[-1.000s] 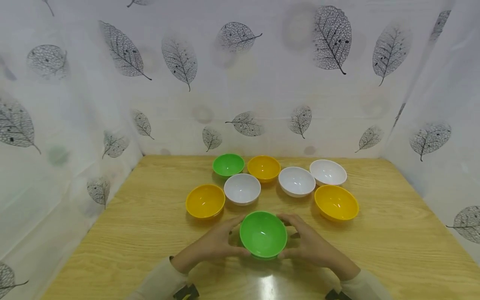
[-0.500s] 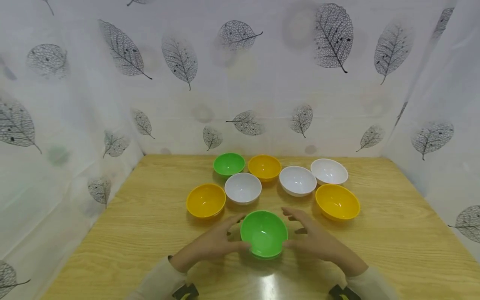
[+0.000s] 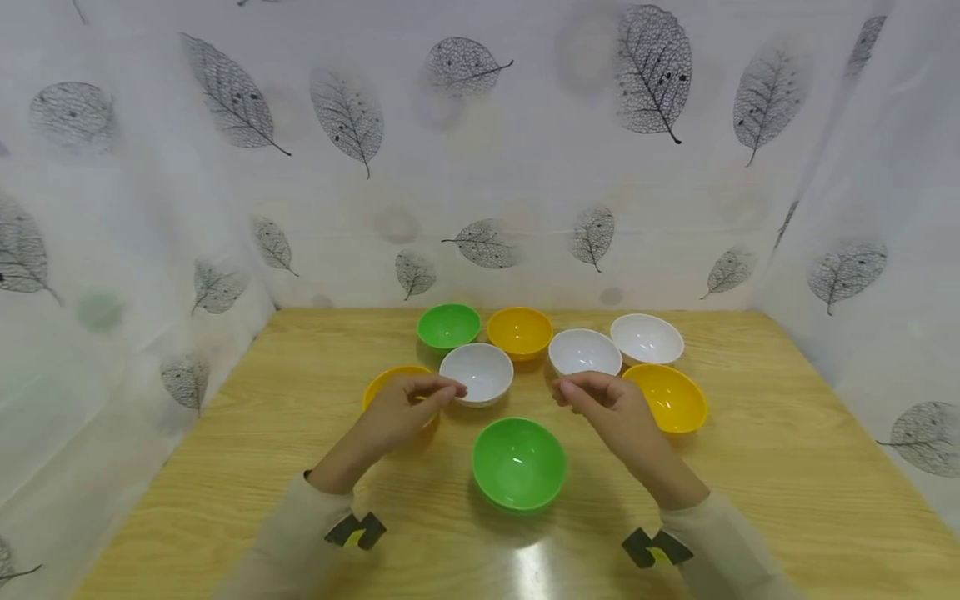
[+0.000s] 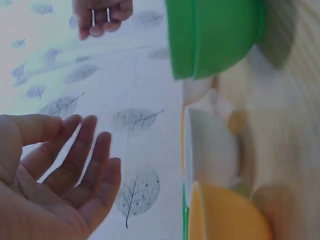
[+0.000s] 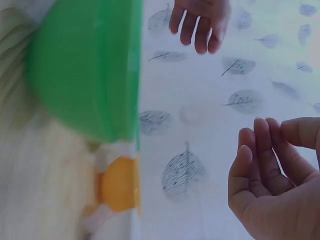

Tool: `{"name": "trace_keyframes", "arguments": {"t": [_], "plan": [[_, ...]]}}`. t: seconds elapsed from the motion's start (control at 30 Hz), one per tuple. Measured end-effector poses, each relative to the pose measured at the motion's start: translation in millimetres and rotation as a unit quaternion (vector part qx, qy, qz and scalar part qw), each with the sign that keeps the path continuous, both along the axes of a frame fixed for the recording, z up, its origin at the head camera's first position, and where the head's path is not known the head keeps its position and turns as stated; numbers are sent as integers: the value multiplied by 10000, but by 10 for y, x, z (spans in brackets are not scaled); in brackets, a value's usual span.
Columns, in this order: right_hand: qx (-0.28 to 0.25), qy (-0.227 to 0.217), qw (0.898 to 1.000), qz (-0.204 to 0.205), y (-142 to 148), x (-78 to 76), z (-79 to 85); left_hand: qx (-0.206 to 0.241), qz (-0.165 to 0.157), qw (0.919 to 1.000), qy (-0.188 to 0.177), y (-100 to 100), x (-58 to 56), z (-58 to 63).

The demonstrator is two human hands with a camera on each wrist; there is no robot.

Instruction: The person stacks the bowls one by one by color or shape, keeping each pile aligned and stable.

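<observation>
The front green bowl [image 3: 519,464] is standing upright on the wooden table [image 3: 765,467], near the person, between the two forearms and apart from both hands. Its inside is showing a smooth green surface with a small shine at the bottom. In the wrist views a second green edge is appearing below its rim; whether two bowls are sitting one in the other, I cannot tell. The left hand [image 3: 396,419] and the right hand [image 3: 624,418] are hanging in the air above the table, one on each side of this bowl, both half open, with the fingers softly bending, the thumb near the fingertips, and holding nothing. In the head view, the left hand is covering part of the left yellow bowl [image 3: 385,384] and the edge of the left white bowl [image 3: 477,369]; the right hand is overlapping the right yellow bowl [image 3: 669,400] and the middle white bowl [image 3: 585,351]. Farther back, the back green bowl [image 3: 448,326], the back yellow bowl [image 3: 520,332] and the far white bowl [image 3: 647,338] are facing upward, showing bare insides. Behind the table a leaf-printed curtain [image 3: 525,179] is hanging.
</observation>
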State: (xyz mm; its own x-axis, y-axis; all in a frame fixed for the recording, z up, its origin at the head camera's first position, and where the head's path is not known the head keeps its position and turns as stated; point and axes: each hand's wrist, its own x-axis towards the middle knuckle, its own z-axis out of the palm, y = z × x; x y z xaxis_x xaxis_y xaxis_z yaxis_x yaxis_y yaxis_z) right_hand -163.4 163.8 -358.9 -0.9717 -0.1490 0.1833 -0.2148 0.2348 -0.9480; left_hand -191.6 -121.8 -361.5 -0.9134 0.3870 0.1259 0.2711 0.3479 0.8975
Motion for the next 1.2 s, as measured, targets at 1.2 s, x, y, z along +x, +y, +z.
{"name": "trace_keyframes", "arguments": {"t": [1.2], "plan": [[-2539,-2189,9369,995,-907,-981,229,2633,1859,9378,-1289,-272,-1115,186]]}}
